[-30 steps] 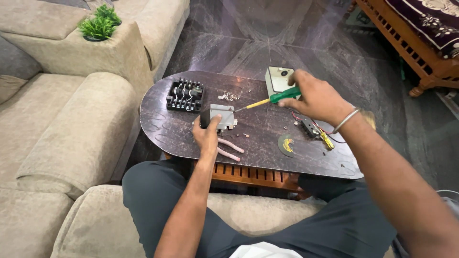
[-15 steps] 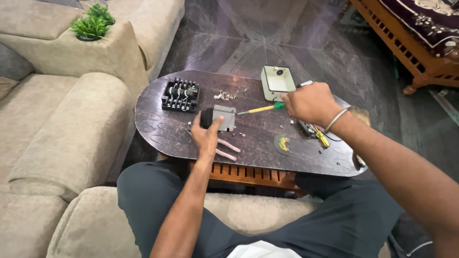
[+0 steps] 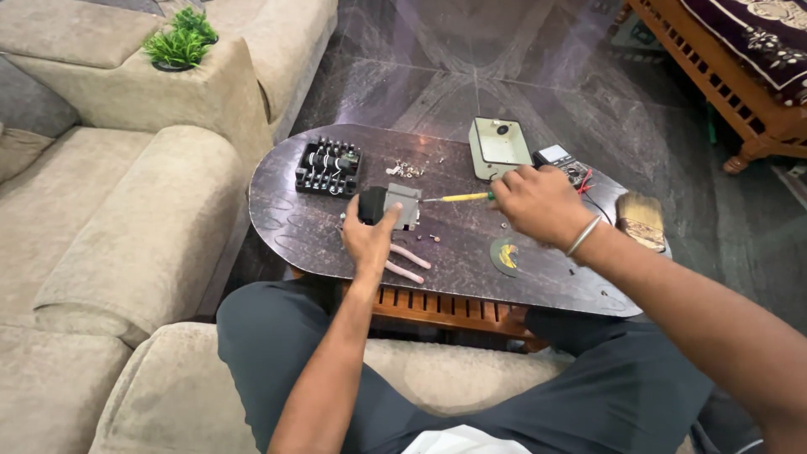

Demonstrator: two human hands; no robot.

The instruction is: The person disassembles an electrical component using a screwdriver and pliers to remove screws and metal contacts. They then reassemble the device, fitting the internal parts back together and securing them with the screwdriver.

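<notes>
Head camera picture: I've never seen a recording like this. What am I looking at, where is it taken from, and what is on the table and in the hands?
No machine here: a camera on a seated person's head looks down at their own two bare hands. The left hand holds a small grey and black electrical part on the dark oval table. The right hand grips a screwdriver, its tip at that part. Also on the table: a black terminal block, loose screws, a pale green cover, a multimeter, a brush and pink-handled pliers.

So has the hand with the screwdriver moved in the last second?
Yes. The right hand has drawn back from the pale green box toward the person, bringing the screwdriver tip to the small grey part.
</notes>
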